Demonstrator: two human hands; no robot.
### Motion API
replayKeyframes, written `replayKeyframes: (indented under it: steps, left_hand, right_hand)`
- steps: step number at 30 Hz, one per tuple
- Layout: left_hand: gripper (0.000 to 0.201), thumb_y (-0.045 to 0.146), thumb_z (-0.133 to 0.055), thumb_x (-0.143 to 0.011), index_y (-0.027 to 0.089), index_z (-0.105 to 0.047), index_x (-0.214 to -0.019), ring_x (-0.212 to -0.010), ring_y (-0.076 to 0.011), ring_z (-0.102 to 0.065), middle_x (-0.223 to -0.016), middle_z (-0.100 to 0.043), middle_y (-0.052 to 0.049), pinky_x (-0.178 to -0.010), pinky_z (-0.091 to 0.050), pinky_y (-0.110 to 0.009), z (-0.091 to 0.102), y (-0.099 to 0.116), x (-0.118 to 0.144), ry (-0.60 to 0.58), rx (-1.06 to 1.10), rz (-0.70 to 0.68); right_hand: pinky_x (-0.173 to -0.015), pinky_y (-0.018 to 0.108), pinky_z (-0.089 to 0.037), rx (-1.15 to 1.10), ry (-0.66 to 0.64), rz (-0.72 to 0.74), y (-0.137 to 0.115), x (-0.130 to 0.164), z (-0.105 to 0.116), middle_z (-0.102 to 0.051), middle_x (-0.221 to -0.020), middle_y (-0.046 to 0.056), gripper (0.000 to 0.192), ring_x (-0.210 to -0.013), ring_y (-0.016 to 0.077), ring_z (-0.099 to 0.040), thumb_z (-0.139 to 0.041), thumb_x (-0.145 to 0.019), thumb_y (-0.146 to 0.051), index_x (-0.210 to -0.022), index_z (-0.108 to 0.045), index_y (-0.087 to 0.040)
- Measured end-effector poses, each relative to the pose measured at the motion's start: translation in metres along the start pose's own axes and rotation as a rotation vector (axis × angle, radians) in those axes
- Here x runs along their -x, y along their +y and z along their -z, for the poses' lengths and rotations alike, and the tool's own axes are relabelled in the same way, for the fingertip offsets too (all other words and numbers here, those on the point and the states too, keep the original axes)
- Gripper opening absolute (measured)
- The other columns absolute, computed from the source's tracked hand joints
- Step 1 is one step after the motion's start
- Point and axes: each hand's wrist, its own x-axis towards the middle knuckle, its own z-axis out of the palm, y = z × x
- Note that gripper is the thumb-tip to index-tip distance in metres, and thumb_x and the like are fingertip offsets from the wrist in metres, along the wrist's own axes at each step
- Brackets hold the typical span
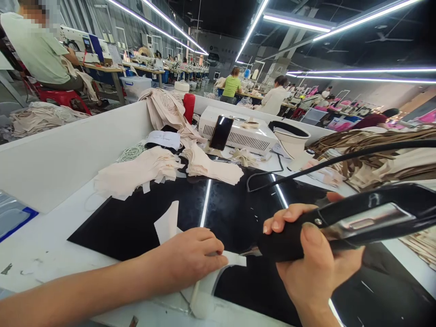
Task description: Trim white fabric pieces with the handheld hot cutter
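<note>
My right hand [315, 254] is wrapped around the rounded black grip of a black and silver handheld tool [354, 222], fingers curled over the top and thumb pressed on the near side, so the hand is closed firmly on it. The tool's front end points down and left toward the glossy black mat [235, 209] on the white worktop [41, 259], and its thin black cord [340, 159] arcs away above the mat toward the far right.

My left hand [190, 254] lies just left of the tool's tip, palm down and fingers loosely bent, pressing a flat white fabric piece [168, 222] against the near edge of the mat. It grips nothing; it only holds the piece flat.

Beyond the mat, at its far left corner, sits a stack of pale beige cut fabric pieces [136, 175]. Behind its far edge a dark phone [221, 132] leans against a white box-shaped machine [248, 136], with a red cylinder [189, 106] farther back to the left.
</note>
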Motion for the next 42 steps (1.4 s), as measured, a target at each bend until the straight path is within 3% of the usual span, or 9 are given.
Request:
replayKeyframes:
  steps: [11,22,32,36,42]
  left_hand:
    - [0.027,0.001,-0.054,-0.099,0.015,-0.066,-0.118,-0.094,-0.019,-0.062,-0.105,-0.068,-0.006,-0.095,-0.054,-0.032,-0.001,-0.001,0.001,-0.029,0.032,0.015]
    - [0.028,-0.002,-0.054,-0.097,0.015,-0.066,-0.115,-0.093,-0.0183,-0.059,-0.107,-0.067,-0.005,-0.094,-0.053,-0.032,-0.001,-0.002,0.003,-0.011,0.032,0.006]
    - [0.025,0.002,-0.053,-0.102,0.014,-0.063,-0.121,-0.1,-0.018,-0.063,-0.109,-0.069,-0.007,-0.102,-0.055,-0.033,0.006,0.002,0.002,0.008,-0.065,-0.009]
    - [0.032,-0.002,-0.054,-0.097,0.008,-0.058,-0.126,-0.111,-0.0211,-0.065,-0.119,-0.068,-0.012,-0.099,-0.056,-0.031,0.012,0.014,0.005,-0.022,-0.178,0.04]
    - [0.04,-0.009,-0.051,-0.086,0.011,-0.055,-0.121,-0.1,-0.0243,-0.068,-0.114,-0.066,-0.012,-0.086,-0.059,-0.035,-0.001,0.026,0.015,-0.122,-0.254,0.176]
  right_hand:
    - [-0.048,0.03,-0.059,-0.088,-0.085,-0.035,-0.004,0.016,-0.005,-0.068,-0.078,-0.005,0.051,-0.056,0.0147,-0.062,-0.082,-0.085,-0.03,-0.13,-0.057,-0.028]
    - [-0.044,0.03,-0.056,-0.019,0.024,0.01,-0.01,0.008,0.001,-0.067,-0.074,-0.005,0.051,-0.052,0.0143,-0.06,-0.085,-0.079,-0.029,-0.125,-0.063,-0.027]
    - [-0.048,0.032,-0.059,-0.004,-0.005,-0.005,-0.007,0.012,0.003,-0.07,-0.076,-0.005,0.048,-0.055,0.0154,-0.062,-0.081,-0.083,-0.022,-0.125,-0.059,-0.027]
    - [-0.049,0.033,-0.06,0.014,-0.019,0.001,-0.008,0.015,0.006,-0.07,-0.077,-0.005,0.048,-0.056,0.0158,-0.063,-0.081,-0.083,-0.025,-0.126,-0.058,-0.027]
    - [-0.053,0.035,-0.061,0.028,-0.008,-0.012,-0.011,0.024,0.01,-0.07,-0.08,-0.004,0.053,-0.06,0.0165,-0.064,-0.081,-0.086,-0.024,-0.132,-0.057,-0.029]
